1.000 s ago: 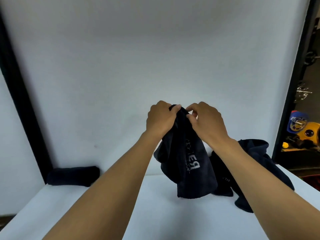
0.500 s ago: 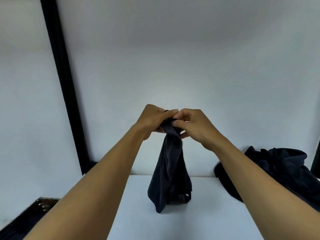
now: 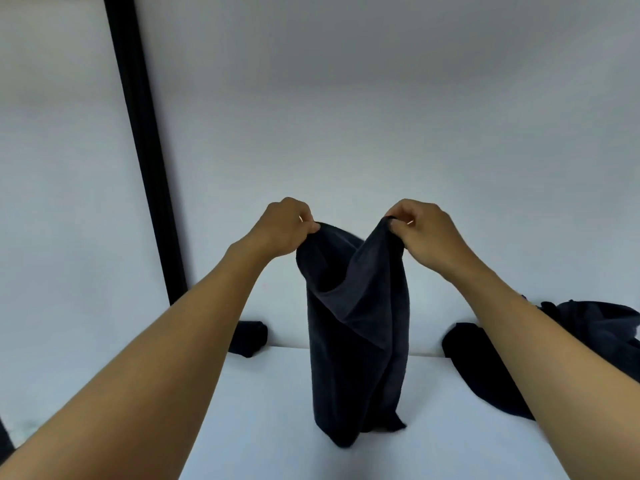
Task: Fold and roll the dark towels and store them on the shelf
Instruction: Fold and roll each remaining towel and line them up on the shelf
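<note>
Dark towel (image 3: 360, 341): one piece, navy to near-black, with a soft matt pile and no sheen. It is held upright at the centre of the frame, suspended by two upper corners and hanging as a long, narrow drape. The top edge sags between the corners into a V-shaped fold, and a diagonal crease is seen across the front face. The lower end is bunched and rounded. It meets the worktop (image 3: 263, 410) at lower centre, with a small pointed flap turned out to its right.

Left hand (image 3: 284, 230): placed left of centre, fingers curled, with one upper corner of the towel pinched between thumb and fingertips. The bare forearm is extended from the lower left of the frame.

Right hand (image 3: 422, 233): placed right of centre, level with the other hand and apart from it. Its fingers are curled, with the other upper corner pinched at the fingertips. The bare forearm is extended from the lower right.

Worktop: flat, smooth, white and matt, filling the lower part of the frame.

Rolled towel (image 3: 251, 337): dark, compact and cylinder-shaped, laid at the back edge of the worktop left of the held towel. It is partly hidden by the left forearm.

Heap of towels (image 3: 588, 334): dark, crumpled, in loose folds, at the right edge of the frame. One flat flap is spread toward the centre, partly hidden by the right forearm.

Backdrop (image 3: 381, 116): plain, white and smooth.

Black post (image 3: 138, 133): straight and slanted, at upper left.
</note>
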Demonstrator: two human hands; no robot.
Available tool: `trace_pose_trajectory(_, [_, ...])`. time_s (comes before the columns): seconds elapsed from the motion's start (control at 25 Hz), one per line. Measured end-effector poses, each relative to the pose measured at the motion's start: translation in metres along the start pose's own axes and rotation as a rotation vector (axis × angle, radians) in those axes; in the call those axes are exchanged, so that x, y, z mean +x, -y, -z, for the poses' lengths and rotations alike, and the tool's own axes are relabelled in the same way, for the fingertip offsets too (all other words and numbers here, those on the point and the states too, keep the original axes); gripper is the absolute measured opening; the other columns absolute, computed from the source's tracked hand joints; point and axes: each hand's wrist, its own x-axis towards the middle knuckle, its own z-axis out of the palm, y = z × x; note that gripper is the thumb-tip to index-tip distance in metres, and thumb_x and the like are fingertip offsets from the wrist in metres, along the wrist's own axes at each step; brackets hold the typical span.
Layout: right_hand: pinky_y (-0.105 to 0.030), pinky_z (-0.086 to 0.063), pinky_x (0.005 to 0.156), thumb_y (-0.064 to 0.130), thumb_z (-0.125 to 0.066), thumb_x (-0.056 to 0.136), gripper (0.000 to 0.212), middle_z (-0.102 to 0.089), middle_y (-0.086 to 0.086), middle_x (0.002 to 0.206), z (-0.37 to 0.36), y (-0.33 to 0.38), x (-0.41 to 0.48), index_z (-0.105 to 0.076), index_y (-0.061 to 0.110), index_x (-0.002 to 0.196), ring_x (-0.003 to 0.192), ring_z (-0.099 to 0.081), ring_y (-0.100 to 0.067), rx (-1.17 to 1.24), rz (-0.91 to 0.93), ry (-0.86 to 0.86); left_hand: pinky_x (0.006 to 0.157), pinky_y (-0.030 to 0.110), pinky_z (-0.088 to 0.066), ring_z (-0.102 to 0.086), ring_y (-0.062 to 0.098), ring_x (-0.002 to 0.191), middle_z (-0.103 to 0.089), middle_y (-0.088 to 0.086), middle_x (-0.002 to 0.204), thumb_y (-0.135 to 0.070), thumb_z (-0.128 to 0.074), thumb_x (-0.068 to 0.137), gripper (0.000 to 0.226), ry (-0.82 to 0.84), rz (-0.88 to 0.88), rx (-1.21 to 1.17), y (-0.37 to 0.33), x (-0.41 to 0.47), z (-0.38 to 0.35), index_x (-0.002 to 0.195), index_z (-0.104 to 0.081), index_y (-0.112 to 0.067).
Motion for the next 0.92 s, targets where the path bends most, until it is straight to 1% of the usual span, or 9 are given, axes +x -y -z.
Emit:
trace_pose_trajectory(0.12, [-0.020, -0.046, 0.072, 0.004, -0.054, 0.085, 0.026, -0.068, 0.007, 0.088, 0.022, -0.012, 0.007, -0.069, 0.025, 0.085, 0.087, -0.062, -0.014, -0.268, -0.042, 0.302, 0.070, 0.030, -0.052, -0.062, 0.020, 0.076, -0.066, 0.006, 0.088, -0.024, -0.057, 0.095, 0.014, -0.169, 0.034, -0.170, 0.001, 0.003, 0.001, 0.089, -0.063, -0.013])
trace_pose_trajectory(0.2, [-0.023, -0.050, 0.081, 0.000, -0.053, 0.084, 0.032, -0.071, 0.007, 0.094, 0.026, -0.012, 0.005, -0.073, 0.025, 0.088, 0.097, -0.064, -0.013, -0.224, -0.106, 0.448, 0.066, 0.031, -0.050, -0.058, 0.021, 0.071, -0.065, 0.011, 0.084, -0.023, -0.056, 0.096, 0.014, -0.219, 0.033, -0.339, -0.003, 0.003, 0.002, 0.089, -0.061, -0.012])
trace_pose_trajectory(0.32, [-0.018, -0.047, 0.083, 0.009, -0.064, 0.087, 0.038, -0.063, 0.008, 0.119, 0.013, 0.009, 0.002, -0.062, 0.026, 0.121, 0.110, -0.060, -0.006, 0.154, -0.001, 0.327, 0.065, 0.037, -0.049, -0.055, 0.024, 0.069, -0.060, 0.013, 0.077, -0.021, -0.054, 0.098, 0.015, -0.021, -0.060, -0.577, -0.025, 0.000, -0.002, 0.089, -0.058, -0.010])
trace_pose_trajectory(0.4, [-0.019, -0.044, 0.092, 0.012, -0.071, 0.084, 0.052, -0.056, 0.011, 0.129, 0.000, 0.023, 0.006, -0.052, 0.025, 0.130, 0.117, -0.053, -0.003, 0.283, 0.075, 0.337, 0.064, 0.033, -0.047, -0.054, 0.023, 0.068, -0.060, 0.010, 0.077, -0.022, -0.051, 0.100, 0.016, 0.132, -0.144, -0.599, -0.038, -0.004, -0.005, 0.090, -0.057, -0.010])
trace_pose_trajectory(0.44, [-0.022, -0.045, 0.094, 0.011, -0.073, 0.082, 0.048, -0.059, 0.009, 0.125, -0.004, 0.026, 0.011, -0.053, 0.021, 0.123, 0.114, -0.056, -0.004, 0.331, 0.071, 0.344, 0.063, 0.031, -0.045, -0.053, 0.023, 0.070, -0.061, 0.010, 0.079, -0.023, -0.050, 0.101, 0.017, 0.187, -0.171, -0.611, -0.042, -0.004, -0.004, 0.091, -0.056, -0.010])
trace_pose_trajectory(0.56, [-0.036, -0.050, 0.087, 0.010, -0.073, 0.081, 0.024, -0.067, -0.001, 0.092, -0.002, 0.024, 0.020, -0.056, 0.015, 0.096, 0.088, -0.063, -0.013, 0.421, -0.022, 0.355, 0.068, 0.030, -0.043, -0.050, 0.023, 0.077, -0.059, 0.010, 0.086, -0.026, -0.049, 0.101, 0.016, 0.272, -0.169, -0.702, -0.041, -0.002, 0.003, 0.096, -0.056, -0.012])
trace_pose_trajectory(0.72, [-0.038, -0.051, 0.089, 0.013, -0.067, 0.085, 0.012, -0.065, -0.006, 0.091, -0.003, 0.019, 0.018, -0.061, 0.011, 0.095, 0.087, -0.063, -0.016, 0.489, -0.058, 0.463, 0.072, 0.030, -0.049, -0.053, 0.018, 0.079, -0.061, 0.003, 0.085, -0.026, -0.049, 0.101, 0.014, 0.310, -0.160, -0.735, -0.038, -0.001, 0.007, 0.093, -0.055, -0.016])
trace_pose_trajectory(0.84, [-0.033, -0.047, 0.076, 0.011, -0.068, 0.084, 0.010, -0.063, -0.007, 0.086, 0.000, 0.014, 0.018, -0.060, 0.012, 0.088, 0.081, -0.059, -0.020, 0.577, -0.090, 0.436, 0.067, 0.027, -0.050, -0.054, 0.015, 0.075, -0.060, 0.002, 0.083, -0.025, -0.049, 0.101, 0.015, 0.266, -0.164, -0.686, -0.040, 0.001, 0.010, 0.090, -0.054, -0.016])
trace_pose_trajectory(0.92, [-0.036, -0.047, 0.074, 0.010, -0.071, 0.082, 0.015, -0.066, -0.012, 0.088, 0.010, 0.005, 0.020, -0.058, 0.011, 0.088, 0.080, -0.061, -0.024, 0.546, -0.129, 0.395, 0.063, 0.024, -0.050, -0.053, 0.011, 0.070, -0.059, -0.001, 0.079, -0.024, -0.048, 0.101, 0.016, 0.208, -0.160, -0.665, -0.039, 0.003, 0.019, 0.088, -0.053, -0.016])
